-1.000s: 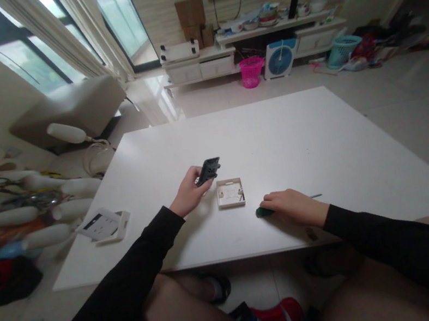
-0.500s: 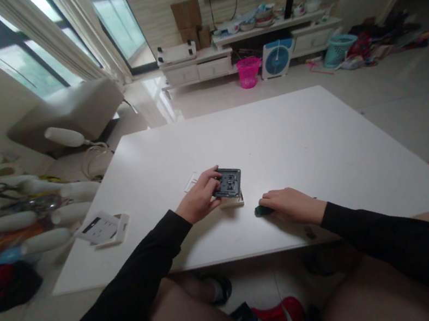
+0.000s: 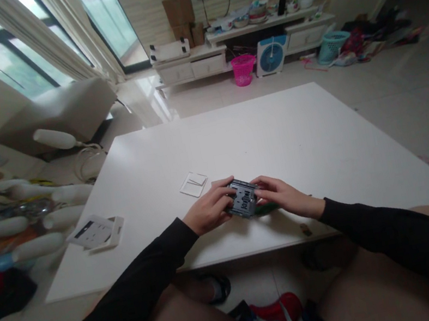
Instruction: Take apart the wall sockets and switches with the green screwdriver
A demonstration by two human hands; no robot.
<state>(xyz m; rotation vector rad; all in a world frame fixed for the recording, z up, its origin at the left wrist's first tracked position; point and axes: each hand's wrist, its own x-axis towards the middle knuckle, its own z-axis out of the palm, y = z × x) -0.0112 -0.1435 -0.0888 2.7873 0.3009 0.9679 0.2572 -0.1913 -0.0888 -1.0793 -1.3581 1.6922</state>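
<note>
A square dark grey panel (image 3: pixel 244 197), with slots and fittings on its face, is tilted up just above the table between my two hands. My left hand (image 3: pixel 211 209) grips its left side, fingers lying over the face. At the right edge, my right hand (image 3: pixel 281 194) has its thumb and fingers closed on the panel. A green object (image 3: pixel 268 208), perhaps a tool handle, shows beneath my right hand, partly hidden; whether that hand also holds it I cannot make out. Left of the panel lies a clear square frame (image 3: pixel 194 184) with a thin strip on it.
On the white table (image 3: pixel 258 125), a white open box (image 3: pixel 116 234) with a printed card (image 3: pixel 92 230) leaning on it sits at the left edge. A small brown piece (image 3: pixel 305 229) lies near the front edge. Beyond the table stand a pink basket (image 3: pixel 243 71) and a blue fan (image 3: pixel 271 56).
My left hand has brought the panel right and toward me. My right hand has moved from around the green object to the panel's right edge. The clear frame is now uncovered.
</note>
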